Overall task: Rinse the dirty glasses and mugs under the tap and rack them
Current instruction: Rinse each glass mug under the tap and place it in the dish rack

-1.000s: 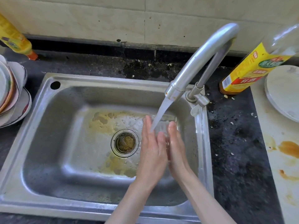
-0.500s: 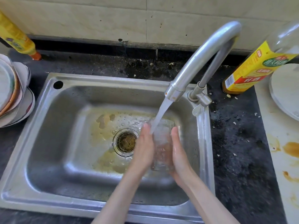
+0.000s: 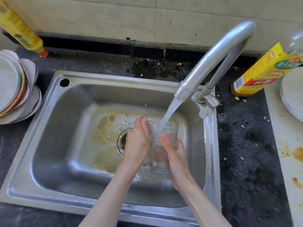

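Glass (image 3: 164, 145) between flat hands (image 3: 157, 149), label writing unreadable.

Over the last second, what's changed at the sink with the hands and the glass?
The left hand and right hand drew apart from nearly palm to palm, so the clear drinking glass now shows between their flat palms, its mouth under the stream. The curved steel tap keeps running; the stainless steel sink and stacked plates are unchanged.

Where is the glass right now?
In the head view the glass sits right of centre, over the sink under the tap's stream, pressed between the left hand and right hand.
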`<state>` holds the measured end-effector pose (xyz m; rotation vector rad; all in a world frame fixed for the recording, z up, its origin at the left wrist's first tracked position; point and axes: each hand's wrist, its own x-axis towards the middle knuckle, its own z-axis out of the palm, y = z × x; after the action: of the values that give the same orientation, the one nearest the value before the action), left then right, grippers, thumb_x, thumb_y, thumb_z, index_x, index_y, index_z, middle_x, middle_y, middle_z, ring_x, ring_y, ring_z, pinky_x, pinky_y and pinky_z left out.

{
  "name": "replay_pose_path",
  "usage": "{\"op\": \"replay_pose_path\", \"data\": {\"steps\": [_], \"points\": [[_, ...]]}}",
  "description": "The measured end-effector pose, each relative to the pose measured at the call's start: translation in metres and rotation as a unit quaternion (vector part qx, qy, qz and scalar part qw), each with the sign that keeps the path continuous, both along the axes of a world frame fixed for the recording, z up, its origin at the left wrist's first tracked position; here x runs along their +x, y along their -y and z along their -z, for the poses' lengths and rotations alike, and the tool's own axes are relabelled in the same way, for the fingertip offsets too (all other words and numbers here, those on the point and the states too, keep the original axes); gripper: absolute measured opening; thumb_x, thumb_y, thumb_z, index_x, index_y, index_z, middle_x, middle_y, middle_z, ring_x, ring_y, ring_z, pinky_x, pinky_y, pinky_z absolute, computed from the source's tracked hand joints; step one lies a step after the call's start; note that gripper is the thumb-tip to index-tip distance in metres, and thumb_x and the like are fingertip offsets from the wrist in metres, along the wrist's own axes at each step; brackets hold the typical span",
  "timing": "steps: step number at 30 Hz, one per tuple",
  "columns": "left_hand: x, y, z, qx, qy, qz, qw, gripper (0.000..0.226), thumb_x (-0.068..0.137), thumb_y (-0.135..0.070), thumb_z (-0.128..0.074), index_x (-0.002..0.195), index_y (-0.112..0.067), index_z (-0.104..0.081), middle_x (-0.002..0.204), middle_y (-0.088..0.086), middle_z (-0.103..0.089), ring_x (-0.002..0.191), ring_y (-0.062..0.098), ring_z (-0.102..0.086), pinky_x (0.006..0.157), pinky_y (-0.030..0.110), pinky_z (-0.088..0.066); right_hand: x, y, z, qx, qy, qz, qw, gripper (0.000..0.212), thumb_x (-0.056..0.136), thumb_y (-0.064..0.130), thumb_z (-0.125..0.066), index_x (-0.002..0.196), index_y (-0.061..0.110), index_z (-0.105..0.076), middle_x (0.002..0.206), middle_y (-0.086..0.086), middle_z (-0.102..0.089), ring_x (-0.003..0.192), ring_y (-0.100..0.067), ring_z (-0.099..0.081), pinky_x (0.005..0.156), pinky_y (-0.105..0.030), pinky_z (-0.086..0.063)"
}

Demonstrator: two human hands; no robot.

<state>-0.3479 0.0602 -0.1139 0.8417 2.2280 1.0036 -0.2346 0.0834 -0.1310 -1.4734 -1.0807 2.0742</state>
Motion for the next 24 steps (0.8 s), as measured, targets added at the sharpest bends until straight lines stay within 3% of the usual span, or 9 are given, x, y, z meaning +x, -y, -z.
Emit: {"op": "replay_pose_path", "data": {"steps": [3, 6, 9, 14, 18, 21, 24], "points": [[0.005, 0.003, 0.003, -0.024, 0.013, -0.036, 0.999, 0.037, 0.101, -0.031, -0.024, 0.096, -0.007, -0.051, 0.08, 0.006, -0.059, 0.078, 0.03, -0.054, 0.066, 0.036, -0.035, -0.009, 0.001, 0.006, -0.03, -0.005, 0.064, 0.998, 0.081, 0.053, 0.074, -0.07, 0.116, 0.024, -0.057, 0.111, 0.004, -0.068, 0.103, -0.012, -0.064, 0.093, -0.041, -0.05], [0.015, 0.011, 0.011, -0.044, -0.024, -0.018, 0.999, 0.029, 0.1, -0.025, -0.03, 0.095, -0.003, -0.049, 0.086, 0.019, -0.06, 0.082, 0.039, -0.054, 0.066, 0.041, -0.036, -0.016, -0.005, 0.006, -0.033, -0.002, 0.119, 0.992, 0.097, 0.047, 0.08, -0.069, 0.12, 0.017, -0.058, 0.115, -0.006, -0.067, 0.107, -0.024, -0.063, 0.099, -0.05, -0.045], [0.023, 0.02, 0.011, -0.067, -0.087, 0.021, 0.994, 0.028, 0.099, -0.024, -0.027, 0.089, -0.005, -0.045, 0.085, 0.02, -0.058, 0.08, 0.039, -0.052, 0.066, 0.044, -0.037, -0.014, -0.012, 0.01, -0.048, 0.004, 0.144, 0.988, 0.092, 0.049, 0.079, -0.068, 0.119, 0.02, -0.058, 0.112, -0.006, -0.068, 0.104, -0.024, -0.065, 0.096, -0.049, -0.048], [0.021, 0.026, 0.006, -0.091, -0.057, 0.07, 0.992, 0.023, 0.099, -0.028, -0.032, 0.083, -0.011, -0.036, 0.079, 0.015, -0.061, 0.074, 0.038, -0.057, 0.06, 0.039, -0.038, -0.004, -0.018, 0.013, -0.095, -0.055, 0.135, 0.985, 0.079, 0.062, 0.071, -0.058, 0.117, 0.014, -0.063, 0.107, -0.013, -0.07, 0.099, -0.029, -0.067, 0.085, -0.046, -0.054], [0.007, 0.028, 0.005, -0.111, 0.022, 0.088, 0.99, 0.03, 0.095, -0.033, -0.043, 0.074, -0.012, -0.043, 0.073, 0.01, -0.065, 0.072, 0.025, -0.064, 0.069, 0.04, -0.049, -0.002, -0.018, 0.015, -0.114, -0.083, 0.098, 0.985, 0.077, 0.064, 0.069, -0.053, 0.116, 0.013, -0.064, 0.108, -0.014, -0.07, 0.096, -0.03, -0.068, 0.068, -0.037, -0.056], [-0.01, 0.025, -0.008, -0.111, 0.095, 0.116, 0.982, 0.036, 0.094, -0.041, -0.042, 0.08, -0.01, -0.052, 0.074, -0.001, -0.066, 0.067, 0.003, -0.065, 0.069, 0.026, -0.052, -0.002, -0.025, 0.01, -0.108, -0.093, 0.028, 0.989, 0.074, 0.067, 0.069, -0.049, 0.116, 0.016, -0.064, 0.103, -0.012, -0.071, 0.088, -0.027, -0.07, 0.065, -0.033, -0.055], [-0.019, 0.015, -0.015, -0.064, 0.154, 0.06, 0.984, 0.049, 0.093, -0.052, -0.029, 0.089, -0.013, -0.057, 0.081, -0.005, -0.064, 0.074, 0.007, -0.062, 0.075, 0.027, -0.048, -0.003, -0.025, 0.006, -0.07, -0.104, -0.036, 0.991, 0.074, 0.073, 0.069, -0.045, 0.117, 0.014, -0.064, 0.102, -0.012, -0.072, 0.088, -0.024, -0.069, 0.069, -0.032, -0.054]]}}
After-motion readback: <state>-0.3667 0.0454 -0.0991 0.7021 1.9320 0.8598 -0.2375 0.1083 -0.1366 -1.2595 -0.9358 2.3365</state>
